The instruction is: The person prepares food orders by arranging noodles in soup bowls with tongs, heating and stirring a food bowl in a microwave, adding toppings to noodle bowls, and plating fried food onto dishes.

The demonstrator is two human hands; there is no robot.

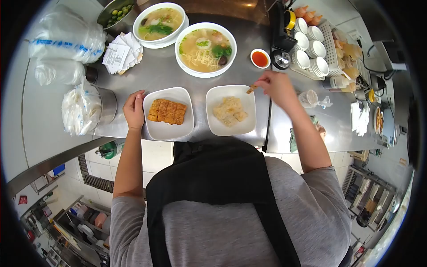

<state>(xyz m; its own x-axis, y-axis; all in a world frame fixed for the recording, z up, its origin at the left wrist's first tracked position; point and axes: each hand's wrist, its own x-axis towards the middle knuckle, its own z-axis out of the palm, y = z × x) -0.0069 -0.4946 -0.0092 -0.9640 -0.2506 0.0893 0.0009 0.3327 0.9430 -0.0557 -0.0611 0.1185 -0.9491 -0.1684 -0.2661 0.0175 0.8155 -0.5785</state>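
Note:
My left hand point(134, 110) rests on the steel counter, fingers together against the left edge of a white square dish point(150, 126) that bears sliced, browned food point(167, 111). Above the right rim of a second white square dish point(215, 129), my right hand point(275, 89) pinches a small brown piece point(252, 89), too small to identify. Pale, lumpy food point(230, 111) lies in that dish. Behind the dishes stand two white bowls of soup, one with noodles point(206, 50) and one with green leaves point(159, 26). A small dish of red sauce point(259, 58) sits beyond my right hand.
Paper slips point(121, 54), a steel container with plastic bags point(83, 110) and a pot of green fruit point(117, 14) stand at the left. Stacked white cups point(316, 49), a white basket point(330, 44) and a lidded clear cup point(308, 99) are at the right.

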